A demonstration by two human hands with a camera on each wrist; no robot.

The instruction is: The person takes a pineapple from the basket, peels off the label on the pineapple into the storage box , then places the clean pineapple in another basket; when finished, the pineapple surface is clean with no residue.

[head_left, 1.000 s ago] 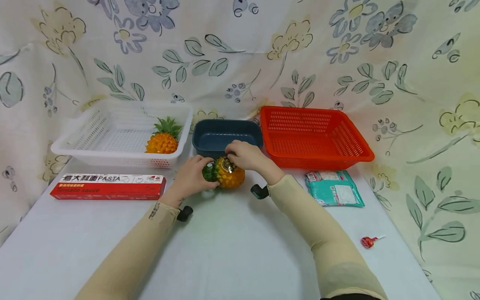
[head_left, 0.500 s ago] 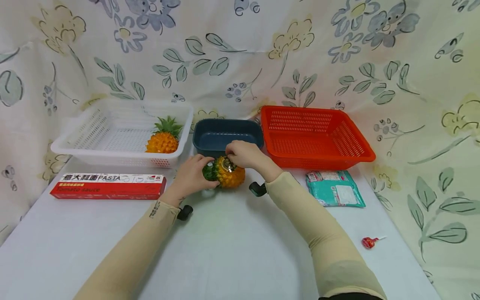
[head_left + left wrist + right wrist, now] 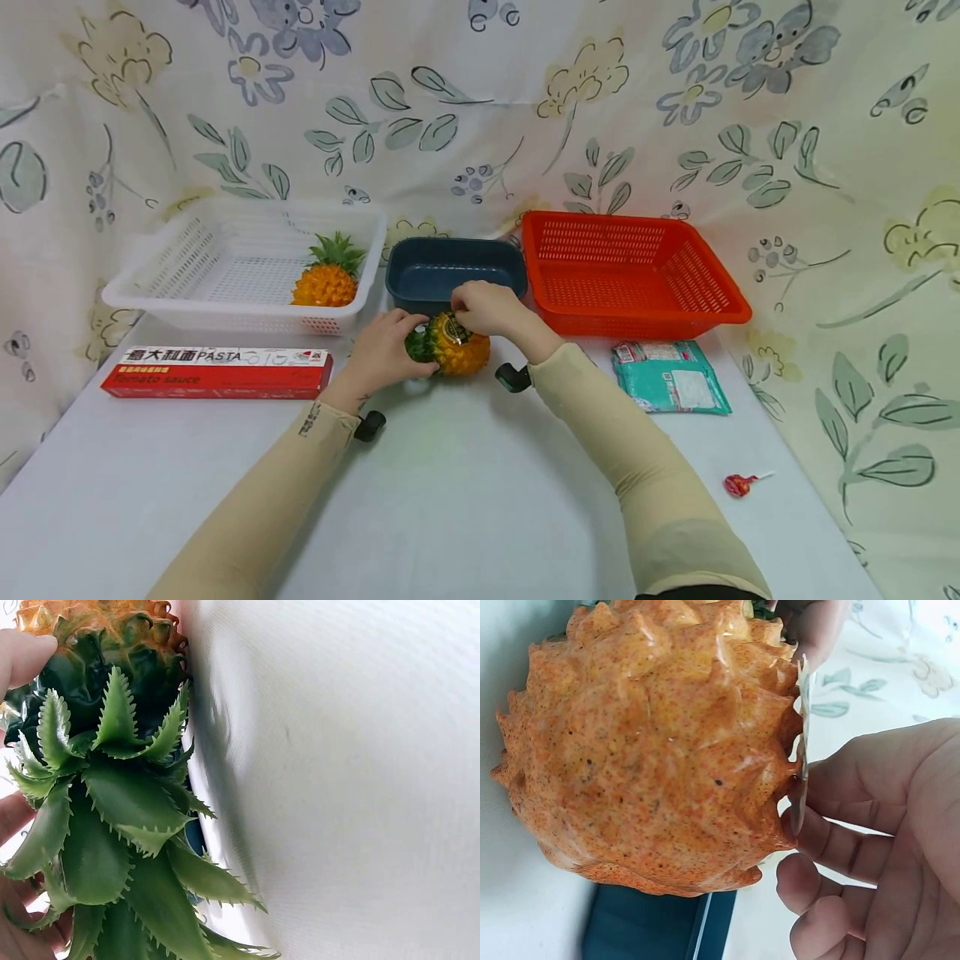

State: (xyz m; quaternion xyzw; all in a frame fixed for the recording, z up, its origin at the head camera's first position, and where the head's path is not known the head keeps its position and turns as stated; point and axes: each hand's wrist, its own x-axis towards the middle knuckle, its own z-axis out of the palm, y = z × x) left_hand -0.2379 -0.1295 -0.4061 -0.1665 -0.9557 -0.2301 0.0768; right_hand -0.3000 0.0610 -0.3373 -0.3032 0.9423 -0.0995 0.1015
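A model-like pineapple (image 3: 463,358) with an orange body and green neck lies on its side on the white table, its crown toward the left. My left hand (image 3: 381,352) holds it around the green neck, thumb on the near side. In the left wrist view its spiny crown (image 3: 120,817) fills much of the picture. A dark, shiny label (image 3: 454,330) sits on top of the body. My right hand (image 3: 491,308) pinches the edge of this label, seen edge-on in the right wrist view, where part of it stands off the knobbly skin.
Behind stand a white basket (image 3: 172,304) with another pineapple (image 3: 326,283), a dark blue tub (image 3: 420,287) and a red basket (image 3: 637,321). A pasta box (image 3: 217,375) lies left. On the right are a teal packet (image 3: 671,377) and a lollipop (image 3: 738,485).
The right wrist has shifted very slightly to the left. Both hands keep their places on the pineapple and its label.
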